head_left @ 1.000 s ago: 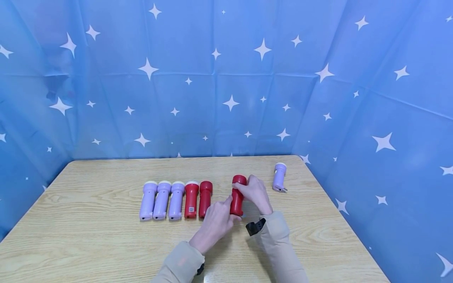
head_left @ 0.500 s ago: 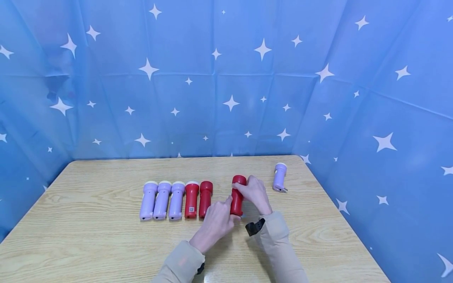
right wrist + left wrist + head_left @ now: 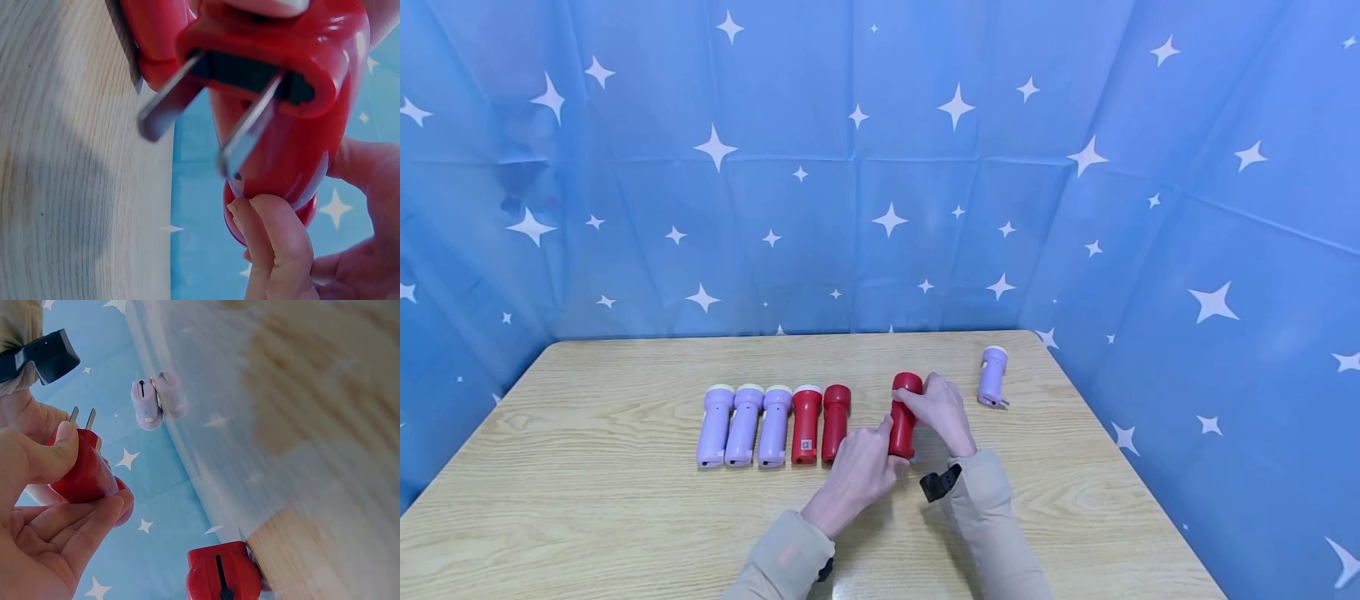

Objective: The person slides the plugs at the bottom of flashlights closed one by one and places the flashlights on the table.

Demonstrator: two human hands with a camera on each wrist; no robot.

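Observation:
Both hands hold one red flashlight (image 3: 902, 429), its head pointing toward the back of the table. At its tail end, my left hand (image 3: 859, 467) pinches it between thumb and fingers. My right hand (image 3: 942, 408) grips the body just below the head, from the right side. Two metal plug prongs (image 3: 250, 125) stick out of the flashlight's tail in the right wrist view. The left thumb (image 3: 53, 459) presses close beside these prongs in the left wrist view. Left of the hands lies another red flashlight (image 3: 835, 421), its lower end partly behind the left hand.
Farther left in the same row are a red flashlight with a white rim (image 3: 806, 425) and three lavender flashlights (image 3: 745, 425). A single lavender flashlight (image 3: 992, 375) with a prong showing lies at the back right of the wooden table (image 3: 587, 500). A blue starry curtain (image 3: 820, 200) surrounds it.

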